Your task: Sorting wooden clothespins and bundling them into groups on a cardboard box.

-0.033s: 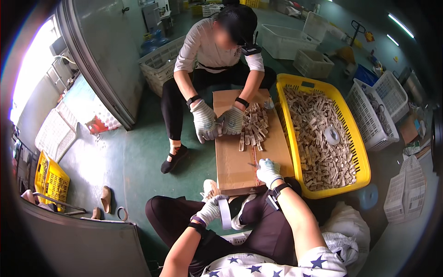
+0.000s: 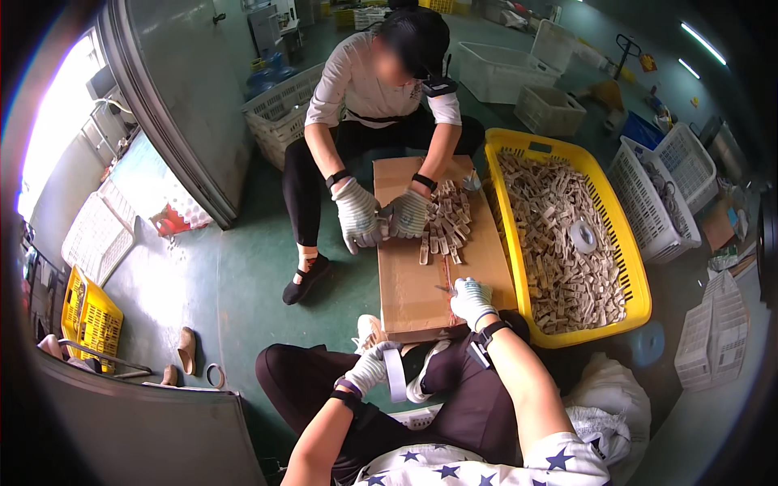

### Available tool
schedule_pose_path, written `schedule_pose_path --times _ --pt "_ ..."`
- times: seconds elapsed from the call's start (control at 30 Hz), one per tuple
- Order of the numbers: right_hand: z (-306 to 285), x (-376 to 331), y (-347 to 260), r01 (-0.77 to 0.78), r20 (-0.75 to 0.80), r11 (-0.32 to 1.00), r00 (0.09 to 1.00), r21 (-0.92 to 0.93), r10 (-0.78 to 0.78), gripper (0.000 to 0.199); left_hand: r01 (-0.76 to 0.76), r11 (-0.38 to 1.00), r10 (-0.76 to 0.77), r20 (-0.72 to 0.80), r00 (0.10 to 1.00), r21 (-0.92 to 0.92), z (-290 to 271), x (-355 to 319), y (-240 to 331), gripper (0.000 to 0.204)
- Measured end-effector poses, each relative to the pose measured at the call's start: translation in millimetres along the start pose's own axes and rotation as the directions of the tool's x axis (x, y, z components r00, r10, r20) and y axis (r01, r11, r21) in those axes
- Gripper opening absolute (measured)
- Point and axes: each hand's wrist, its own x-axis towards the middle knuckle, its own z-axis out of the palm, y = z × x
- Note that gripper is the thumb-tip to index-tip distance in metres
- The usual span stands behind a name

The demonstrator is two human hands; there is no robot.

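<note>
On the cardboard box (image 2: 409, 300) between you and the co-worker (image 2: 365, 93), your right hand (image 2: 472, 301) rests near the front right corner. A thin dark strip (image 2: 443, 288) shows at its fingertips; I cannot tell whether you are pinching it. Lower down, between your legs (image 2: 304, 377), your left hand (image 2: 366, 371) is closed on a pale roll (image 2: 396, 375), gripping one side so the ring hangs on edge, probably to keep it off the box top. The box seems placed as a low worktop both of you can reach. Beige pieces (image 2: 447, 215) lie piled just beside the co-worker's hands (image 2: 358, 215), likely for easy picking. The yellow crate (image 2: 639, 312) stands beside the box on your right, full of similar pieces (a second roll (image 2: 576, 243) lies on them), presumably within reach of both seats.
</note>
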Motion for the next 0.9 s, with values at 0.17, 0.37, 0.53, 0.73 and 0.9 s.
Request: schedule_pose_path --times 0.17,0.37,0.53,0.73,0.9 --pt "5 3 4 -0.021 0.013 1.000 1.000 -0.005 0.021 0.030 -0.020 0.999 0.021 -0.018 1.000 0.042 -2 1 1 0.008" --pt "7 4 4 -0.009 -0.012 1.000 1.000 -0.001 0.009 0.030 -0.088 0.988 0.085 0.027 0.996 0.124 -15 7 0 0.006" --pt "7 3 4 -0.010 -0.008 1.000 1.000 -0.006 0.010 0.029 -0.065 0.994 0.064 0.018 0.998 0.089 -11 6 1 0.007" --pt "6 2 2 -0.007 -0.010 1.000 1.000 -0.016 0.007 0.028 -0.114 0.979 0.112 0.021 0.994 0.171 -4 -1 0 0.007" --pt "3 1 1 -0.014 0.004 1.000 1.000 0.005 0.014 0.030 -0.112 0.976 0.114 0.003 0.993 0.185 0 -4 0 0.011"
